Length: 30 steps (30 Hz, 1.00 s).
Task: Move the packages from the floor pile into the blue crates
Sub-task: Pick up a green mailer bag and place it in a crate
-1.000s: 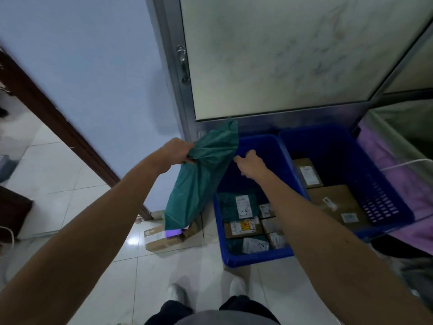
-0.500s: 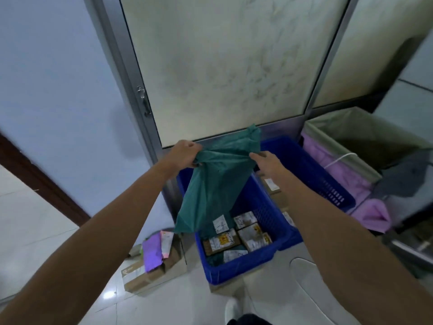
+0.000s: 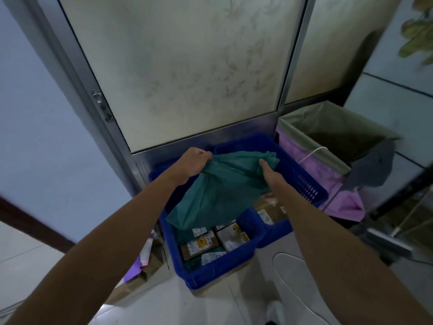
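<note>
On the pale tiled floor (image 3: 25, 252), at the near edge, the toe of a white shoe (image 3: 274, 310) shows between two bare forearms that reach forward. To the left a cardboard box (image 3: 150, 263) sits on the floor with a purple sheet (image 3: 132, 271) lying over it, just beside the near blue crate (image 3: 210, 275). That crate holds a layer of labelled parcels (image 3: 199, 245), brown and green, lying flat. The second blue crate (image 3: 302, 184) stands just to the right and a little farther off, with brown boxes (image 3: 269, 213) inside.

Above both crates hangs the green package (image 3: 222, 191), a soft plastic mailer held up off everything below. The left grip (image 3: 192, 163) is closed in a fist around its bunched upper left corner. The right grip (image 3: 269, 175) holds the upper right edge, thumb on top and the other fingers hidden beneath the plastic. The mailer's loose lower corner droops over the parcels in the near crate without touching them.

Farther right stands a bin (image 3: 302, 158) with purple sides and an olive liner, a white cable (image 3: 312, 153) draped over its rim. Behind the crates rises a metal-framed door of frosted glass (image 3: 187, 66), with a blue wall (image 3: 35, 113) to its left.
</note>
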{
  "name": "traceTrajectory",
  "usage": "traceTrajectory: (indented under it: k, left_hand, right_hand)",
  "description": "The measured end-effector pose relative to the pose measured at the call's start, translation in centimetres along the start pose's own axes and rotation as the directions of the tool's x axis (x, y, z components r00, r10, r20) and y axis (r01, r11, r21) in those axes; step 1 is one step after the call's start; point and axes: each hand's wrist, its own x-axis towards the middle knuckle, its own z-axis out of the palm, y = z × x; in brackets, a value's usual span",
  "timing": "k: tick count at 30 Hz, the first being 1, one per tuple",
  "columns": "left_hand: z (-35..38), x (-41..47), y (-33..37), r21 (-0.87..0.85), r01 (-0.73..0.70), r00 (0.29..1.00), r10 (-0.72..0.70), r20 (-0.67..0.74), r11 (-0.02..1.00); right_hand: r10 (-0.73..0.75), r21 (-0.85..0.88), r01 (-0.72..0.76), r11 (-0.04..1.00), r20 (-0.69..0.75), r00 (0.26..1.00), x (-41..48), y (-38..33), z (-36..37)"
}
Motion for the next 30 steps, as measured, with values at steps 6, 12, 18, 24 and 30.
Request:
traceTrajectory:
  k: [6,12,18,24,30]
  left_hand:
    - [7.7,3.8,3.8,-0.01,0.035,0.998,-0.035,-0.051,0.999]
    - [16.1,8.0,6.3,0.051,-0.001,0.994,0.006,-0.106,0.999]
    - [20.0,10.9,6.4,0.126,0.053,0.989,-0.035,-0.143,0.991]
    - [23.9,13.4,5.7,0.233,-0.032,0.998,0.045,-0.049,0.972]
    - [26.0,16.8,6.1,0.161,-0.067,0.998,0.065,0.017,0.985]
  right_hand:
    - [0.162,0.068,-0.17,0.983,0.107,0.981,5.5,-0.3,-6.8]
    - [0.25,-0.065,-0.243,0.968,0.146,0.957,9.6,-1.7,-11.7]
    - [0.32,0.07,-0.342,0.937,0.218,0.922,13.8,-1.7,-12.2]
    - [0.426,0.222,-0.477,0.851,0.24,0.872,16.8,0.1,-12.3]
    - [0.441,0.303,-0.462,0.834,0.139,0.887,19.5,-0.8,-14.4]
